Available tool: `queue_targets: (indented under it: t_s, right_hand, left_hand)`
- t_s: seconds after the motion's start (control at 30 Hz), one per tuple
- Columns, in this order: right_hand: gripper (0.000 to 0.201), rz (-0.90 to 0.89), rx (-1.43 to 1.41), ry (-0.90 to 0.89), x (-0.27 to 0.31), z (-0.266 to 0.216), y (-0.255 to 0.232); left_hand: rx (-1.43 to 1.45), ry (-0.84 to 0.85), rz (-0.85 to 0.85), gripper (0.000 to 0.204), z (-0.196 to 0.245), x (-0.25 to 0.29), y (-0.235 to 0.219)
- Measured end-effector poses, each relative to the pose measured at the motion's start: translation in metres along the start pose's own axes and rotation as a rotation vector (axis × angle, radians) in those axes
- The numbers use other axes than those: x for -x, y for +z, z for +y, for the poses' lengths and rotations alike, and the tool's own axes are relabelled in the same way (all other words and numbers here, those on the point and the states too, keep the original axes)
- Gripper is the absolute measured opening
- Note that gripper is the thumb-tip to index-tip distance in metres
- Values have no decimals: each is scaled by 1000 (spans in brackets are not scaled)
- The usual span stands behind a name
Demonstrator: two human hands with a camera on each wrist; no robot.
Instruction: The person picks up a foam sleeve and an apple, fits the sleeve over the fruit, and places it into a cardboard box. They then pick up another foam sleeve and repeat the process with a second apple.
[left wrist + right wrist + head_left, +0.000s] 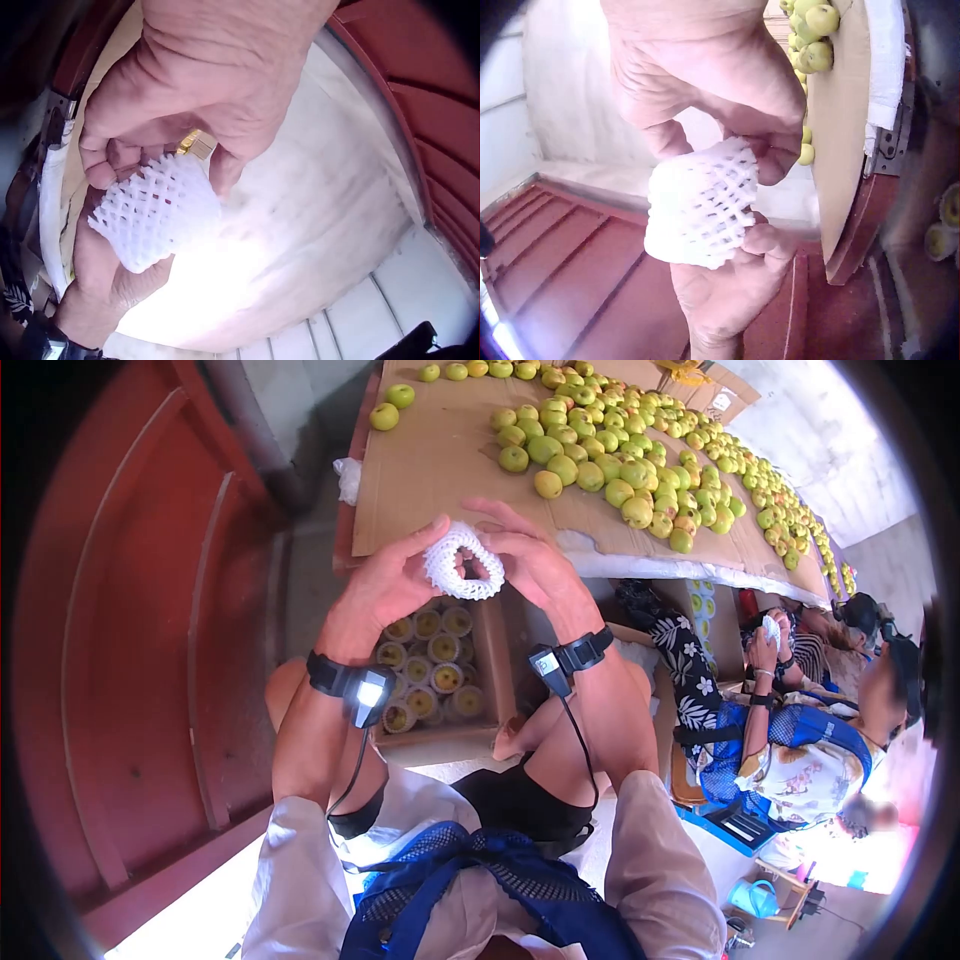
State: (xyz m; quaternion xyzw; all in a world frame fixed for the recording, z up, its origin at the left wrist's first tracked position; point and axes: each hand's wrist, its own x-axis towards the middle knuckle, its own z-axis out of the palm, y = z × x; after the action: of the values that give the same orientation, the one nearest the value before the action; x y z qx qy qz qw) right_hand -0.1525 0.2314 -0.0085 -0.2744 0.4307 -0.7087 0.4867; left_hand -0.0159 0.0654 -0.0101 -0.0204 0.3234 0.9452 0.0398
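Both hands hold a white foam fruit net (438,563) in front of the body, above an open carton. My left hand (385,582) grips its left side and my right hand (535,560) its right side. In the head view the net's open end faces the camera, and fingers show through the hole. The left wrist view shows the mesh of the foam net (157,214) between the thumb and fingers. From the right wrist the same foam net (697,210) looks like a short, wide tube, with fingertips at its meshed rim.
A cardboard-covered table (430,470) bears many yellow-green apples (600,450). Below the hands, a carton (492,650) holds apples in foam nets (445,678). At left stands a red door (130,610). Another person (800,750) sits at right, holding a white net (771,632).
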Motion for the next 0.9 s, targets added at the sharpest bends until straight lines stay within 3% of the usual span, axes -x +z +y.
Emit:
queue_targets:
  t_s: [0.17,0.3,0.4,0.5,0.6,0.63,0.73,0.9]
  right_hand:
    - [47,-57,-29,-10,-8,3,-6]
    - [40,200,25,12,-15,15,-30]
    - [37,572,269,53,-18,16,-61]
    - [41,817,492,-37,-24,9,-103]
    - [44,1052,1057,-183,-42,9,-152]
    - [45,1080,1121,-120,-48,2,-149]
    - [44,1204,1501,-220,-54,-7,-124]
    - [45,930,1609,-200,-97,-21,-101]
  left_hand:
    - [50,57,64,40,-7,-3,-13]
    - [129,238,230,33,9,-1,14]
    - [119,373,209,35,17,1,-2]
    - [183,427,318,32,24,5,12]
    - [219,439,321,28,25,4,1]
    - [228,447,305,26,26,4,-3]
    - [222,495,296,23,28,3,-10]
    - [259,517,336,23,30,4,-12]
